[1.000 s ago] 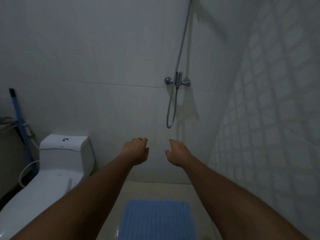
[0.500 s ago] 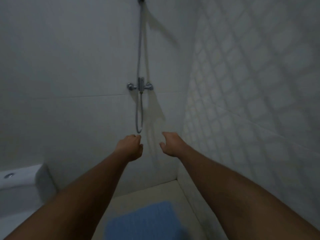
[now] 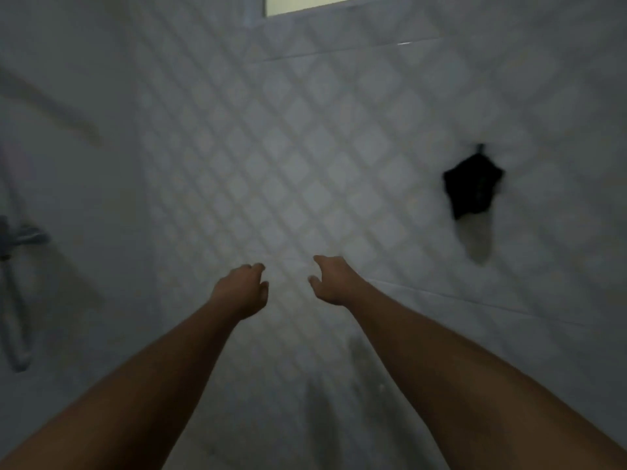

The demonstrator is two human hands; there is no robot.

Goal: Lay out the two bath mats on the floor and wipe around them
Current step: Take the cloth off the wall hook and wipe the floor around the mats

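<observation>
Both my arms reach straight out in front of me toward a wall of diamond-patterned tiles. My left hand (image 3: 242, 290) holds nothing, its fingers loosely curled. My right hand (image 3: 330, 279) is also empty, fingers slightly spread and bent. The two hands are a short gap apart at the same height. No bath mat is in view. A dark cloth (image 3: 471, 184) hangs from a hook on the wall, up and to the right of my right hand.
The shower tap and its hose (image 3: 15, 266) are at the far left edge. A bright window edge (image 3: 315, 3) shows at the top. The tiled wall (image 3: 305, 147) fills most of the view; the floor is out of sight.
The view has swung right and up: the blue mat, toilet and floor left the frame, the shower tap slid to the left edge, and the hanging dark cloth came into view. Both hands stay empty.
</observation>
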